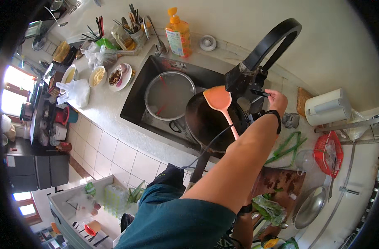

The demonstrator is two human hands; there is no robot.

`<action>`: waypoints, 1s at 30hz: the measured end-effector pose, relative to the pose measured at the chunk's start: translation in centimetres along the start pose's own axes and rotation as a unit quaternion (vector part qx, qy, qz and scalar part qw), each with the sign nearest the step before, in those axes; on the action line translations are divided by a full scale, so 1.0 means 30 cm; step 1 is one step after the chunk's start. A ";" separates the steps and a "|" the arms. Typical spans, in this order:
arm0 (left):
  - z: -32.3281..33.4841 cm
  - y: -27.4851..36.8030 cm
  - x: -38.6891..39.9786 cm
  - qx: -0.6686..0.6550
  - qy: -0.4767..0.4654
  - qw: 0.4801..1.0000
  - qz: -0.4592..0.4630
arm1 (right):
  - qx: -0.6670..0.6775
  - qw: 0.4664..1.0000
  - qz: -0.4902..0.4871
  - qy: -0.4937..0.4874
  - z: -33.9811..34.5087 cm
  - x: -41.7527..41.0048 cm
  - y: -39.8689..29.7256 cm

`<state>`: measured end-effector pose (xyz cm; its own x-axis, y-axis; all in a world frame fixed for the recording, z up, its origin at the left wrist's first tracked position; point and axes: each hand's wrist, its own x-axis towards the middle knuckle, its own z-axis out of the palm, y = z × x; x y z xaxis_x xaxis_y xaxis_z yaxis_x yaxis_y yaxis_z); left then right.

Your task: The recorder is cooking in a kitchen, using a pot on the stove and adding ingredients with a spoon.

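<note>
My right hand reaches across the sink and pinches a small black lever at the base of the black arched faucet. A dark wristband and a small black device sit at that wrist. Below the faucet a dark wok lies tilted over the black sink, its handle pointing towards me. An orange spatula lies across the wok; my forearm covers its handle's end. Beside the wok, a round metal basin holds cloudy water. Out of view is my left hand.
Dishes of food and a white plastic bag line the left counter. Behind the sink stands an orange pump bottle. Green scallions, a red basket and a cutting board lie right. Another person's forearm shows nearby.
</note>
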<state>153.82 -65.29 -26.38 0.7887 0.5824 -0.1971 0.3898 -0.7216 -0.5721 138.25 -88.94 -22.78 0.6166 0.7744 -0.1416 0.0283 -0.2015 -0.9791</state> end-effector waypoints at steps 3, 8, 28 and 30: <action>0.034 0.022 0.000 0.011 -0.021 1.000 -0.021 | 0.031 0.999 0.020 0.031 0.048 -0.001 -0.101; -0.027 0.021 -0.016 0.002 0.023 0.999 -0.028 | -0.077 0.997 -0.020 0.001 -0.028 0.029 -0.034; -0.320 -0.329 -1.194 -0.588 0.386 0.706 -0.084 | -0.053 0.998 -0.014 -0.038 -0.143 0.032 -0.199; -0.252 -0.421 -1.448 -0.590 0.348 0.714 -0.146 | -0.060 0.991 0.017 -0.116 -0.050 -0.002 -0.307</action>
<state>118.22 -84.29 -4.58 0.4762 0.7416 0.4724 0.3914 -0.6599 0.6414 139.13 -88.01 -13.54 0.4217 0.8804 -0.2169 0.1121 -0.2880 -0.9511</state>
